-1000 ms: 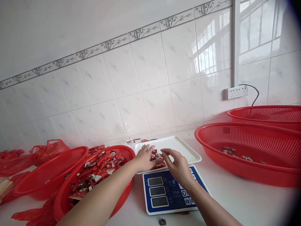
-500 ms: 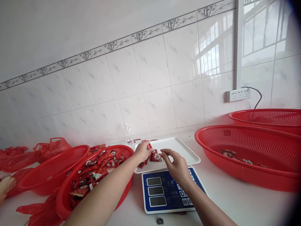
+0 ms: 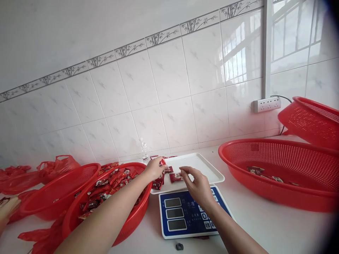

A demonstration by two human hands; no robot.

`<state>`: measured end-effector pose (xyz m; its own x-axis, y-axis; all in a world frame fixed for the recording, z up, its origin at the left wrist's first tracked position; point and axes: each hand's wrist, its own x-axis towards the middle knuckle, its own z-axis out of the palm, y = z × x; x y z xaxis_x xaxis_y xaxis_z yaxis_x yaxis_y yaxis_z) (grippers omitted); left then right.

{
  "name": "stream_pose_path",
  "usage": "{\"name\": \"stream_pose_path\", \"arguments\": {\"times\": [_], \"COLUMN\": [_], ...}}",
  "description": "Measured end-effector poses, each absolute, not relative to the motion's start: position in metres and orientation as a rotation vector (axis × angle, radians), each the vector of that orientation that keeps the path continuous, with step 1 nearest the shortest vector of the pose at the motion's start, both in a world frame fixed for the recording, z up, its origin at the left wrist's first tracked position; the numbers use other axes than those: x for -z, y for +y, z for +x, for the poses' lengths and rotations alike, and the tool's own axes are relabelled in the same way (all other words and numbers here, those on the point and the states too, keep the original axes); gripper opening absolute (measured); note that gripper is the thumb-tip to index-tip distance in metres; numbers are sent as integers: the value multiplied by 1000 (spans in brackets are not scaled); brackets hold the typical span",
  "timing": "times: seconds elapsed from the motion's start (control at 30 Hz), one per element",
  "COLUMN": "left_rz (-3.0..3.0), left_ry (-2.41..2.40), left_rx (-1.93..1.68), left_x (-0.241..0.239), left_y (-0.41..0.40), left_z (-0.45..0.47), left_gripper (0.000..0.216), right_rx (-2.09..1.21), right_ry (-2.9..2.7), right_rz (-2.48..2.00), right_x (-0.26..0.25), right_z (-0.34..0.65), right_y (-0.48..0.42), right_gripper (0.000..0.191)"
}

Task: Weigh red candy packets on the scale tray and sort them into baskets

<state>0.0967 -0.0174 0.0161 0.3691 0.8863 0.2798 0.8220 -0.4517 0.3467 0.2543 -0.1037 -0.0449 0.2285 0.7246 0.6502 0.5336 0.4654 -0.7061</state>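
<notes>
My left hand (image 3: 154,168) is closed on a bunch of red candy packets (image 3: 160,180) at the left edge of the white tray (image 3: 203,168), which sits on a blue-faced scale (image 3: 185,211). My right hand (image 3: 197,183) hovers over the tray's front with its fingers curled in a loose pinch, close to a single red packet (image 3: 176,176) lying on the tray. Just left of my left hand, a red mesh basket (image 3: 124,225) holds a heap of red candy packets (image 3: 111,187).
A large red basket (image 3: 278,197) with a few packets stands at the right; another red basket (image 3: 309,121) is tilted up behind it. A second red basket (image 3: 53,201) and red plastic bags (image 3: 57,164) lie at the left. Another person's hand (image 3: 6,208) shows at the far left edge.
My left hand has gathered packets on the tray and pulled them left, toward the basket. The far right basket has been tipped up. My right hand has hardly moved.
</notes>
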Motion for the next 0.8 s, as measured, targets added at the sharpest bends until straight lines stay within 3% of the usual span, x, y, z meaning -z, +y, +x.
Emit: {"name": "stream_pose_path", "arguments": {"times": [0.27,0.5,0.8], "left_rz": [2585,2493,2388], "left_ry": [1402,1619,1794], "left_rx": [46,175,-106], "left_x": [-18,1,20], "left_y": [-54,-60,-29], "left_z": [90,116,138], "left_gripper": [75,85,73], "right_rx": [-177,-140,63], "right_ry": [-1432,-1442,-1521], "right_rz": [-1167,-1169,-1335], "right_x": [46,47,50], "right_z": [253,252,257], "right_y": [-102,-103,-95], "right_gripper": [27,28,33]}}
